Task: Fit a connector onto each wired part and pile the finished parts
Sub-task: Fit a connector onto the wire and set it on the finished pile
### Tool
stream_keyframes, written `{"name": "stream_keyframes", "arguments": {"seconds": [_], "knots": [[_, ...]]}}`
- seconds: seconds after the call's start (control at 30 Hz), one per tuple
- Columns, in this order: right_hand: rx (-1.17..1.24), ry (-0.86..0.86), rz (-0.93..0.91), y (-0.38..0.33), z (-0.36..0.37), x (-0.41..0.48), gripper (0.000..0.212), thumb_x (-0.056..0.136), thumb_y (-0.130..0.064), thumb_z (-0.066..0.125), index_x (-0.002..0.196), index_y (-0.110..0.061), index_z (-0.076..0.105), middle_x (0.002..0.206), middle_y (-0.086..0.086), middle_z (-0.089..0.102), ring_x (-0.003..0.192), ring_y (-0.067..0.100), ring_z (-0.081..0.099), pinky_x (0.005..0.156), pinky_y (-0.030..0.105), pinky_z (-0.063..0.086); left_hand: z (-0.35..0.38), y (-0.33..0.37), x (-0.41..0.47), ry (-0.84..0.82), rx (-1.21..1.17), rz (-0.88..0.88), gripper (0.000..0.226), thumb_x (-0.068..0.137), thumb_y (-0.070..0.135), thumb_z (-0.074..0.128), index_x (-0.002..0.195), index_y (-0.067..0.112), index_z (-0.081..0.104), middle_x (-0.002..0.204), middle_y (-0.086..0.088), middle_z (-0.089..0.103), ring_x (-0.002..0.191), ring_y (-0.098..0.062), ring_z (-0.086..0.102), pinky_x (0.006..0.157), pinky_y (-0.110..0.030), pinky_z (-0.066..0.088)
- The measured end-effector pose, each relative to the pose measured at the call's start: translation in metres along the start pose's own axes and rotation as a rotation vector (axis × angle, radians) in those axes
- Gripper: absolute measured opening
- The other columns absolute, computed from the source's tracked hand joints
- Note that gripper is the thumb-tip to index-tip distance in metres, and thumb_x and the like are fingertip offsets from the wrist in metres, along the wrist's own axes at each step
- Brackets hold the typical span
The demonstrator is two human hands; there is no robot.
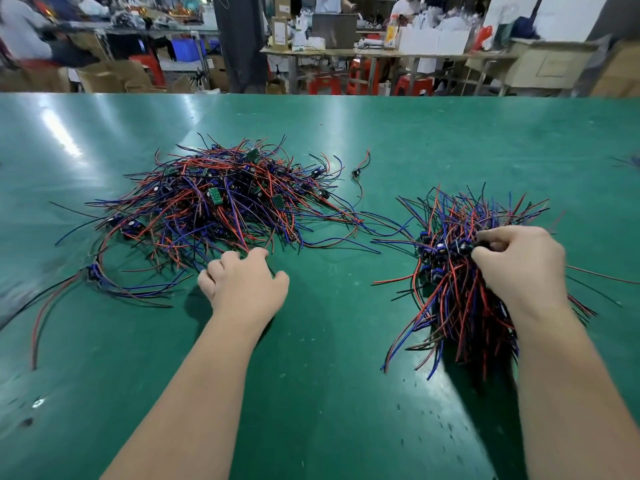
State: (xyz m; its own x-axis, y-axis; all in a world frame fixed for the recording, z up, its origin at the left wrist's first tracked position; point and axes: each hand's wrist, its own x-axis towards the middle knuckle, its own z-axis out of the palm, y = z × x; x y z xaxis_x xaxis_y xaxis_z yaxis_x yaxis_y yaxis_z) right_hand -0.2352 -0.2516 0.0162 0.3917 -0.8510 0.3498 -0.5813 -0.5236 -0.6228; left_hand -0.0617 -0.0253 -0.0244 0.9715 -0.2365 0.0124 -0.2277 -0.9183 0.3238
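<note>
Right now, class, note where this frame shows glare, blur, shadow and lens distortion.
Head view: white glare streaks on the glossy green table mat, far left. Head view: background benches smeared; the pile of red, blue and black wired parts is sharp. Head view: the left hand casts a shadow beside it; forearms look stretched by the wide angle.

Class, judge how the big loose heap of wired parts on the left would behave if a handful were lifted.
The heap would probably come up tangled, since its red, blue and black wires cross everywhere. The wires likely flop: loose ends curve and lie flat on the table. Probably light: thin leads, small boards.
</note>
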Motion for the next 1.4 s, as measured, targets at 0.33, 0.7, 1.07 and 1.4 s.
{"name": "stream_keyframes", "arguments": {"seconds": [0.33,0.7,1.07,1.4], "knots": [[0.03,0.052,0.037,0.002,-0.002,0.004,0.042,0.076,-0.005,0.066,0.117,-0.01,0.067,0.093,0.013,0.071,0.092,0.029,0.063,0.089,0.029,0.044,-0.008,0.008,-0.005,0.202,-0.79,0.134,0.016,0.09,0.025,0.057,0.089,0.027,0.073,0.052,0.012,0.059,0.042,0.001,0.048,0.047,-0.012,0.036],[0.066,0.092,-0.101,0.001,0.001,0.003,0.032,0.081,-0.03,0.072,0.11,-0.017,0.069,0.094,0.009,0.064,0.082,0.019,0.053,0.077,0.026,0.039,0.003,0.037,-0.047,0.363,-0.908,0.79,0.031,0.085,0.002,0.064,0.11,0.019,0.061,0.084,0.007,0.06,0.076,-0.003,0.056,0.078,-0.012,0.045],[1.177,-0.718,0.104,-0.047,0.018,-0.032,0.03,0.081,-0.03,0.054,0.091,-0.004,0.065,0.083,0.017,0.072,0.056,0.017,0.058,0.058,0.021,0.05,0.009,0.053,-0.075,-0.068,-0.846,1.125,0.021,0.078,-0.007,0.067,0.089,0.01,0.072,0.085,0.003,0.069,0.081,0.0,0.059,0.079,-0.013,0.046],[1.236,-0.632,0.092,-0.047,0.017,-0.033,0.034,0.061,-0.013,0.072,0.093,-0.013,0.061,0.078,0.016,0.065,0.053,0.012,0.059,0.054,0.017,0.048,0.004,0.056,-0.073,-0.406,-1.186,0.533,0.015,0.08,0.028,0.072,0.081,0.021,0.059,0.074,0.006,0.068,0.068,-0.012,0.065,0.07,-0.033,0.053]]}}
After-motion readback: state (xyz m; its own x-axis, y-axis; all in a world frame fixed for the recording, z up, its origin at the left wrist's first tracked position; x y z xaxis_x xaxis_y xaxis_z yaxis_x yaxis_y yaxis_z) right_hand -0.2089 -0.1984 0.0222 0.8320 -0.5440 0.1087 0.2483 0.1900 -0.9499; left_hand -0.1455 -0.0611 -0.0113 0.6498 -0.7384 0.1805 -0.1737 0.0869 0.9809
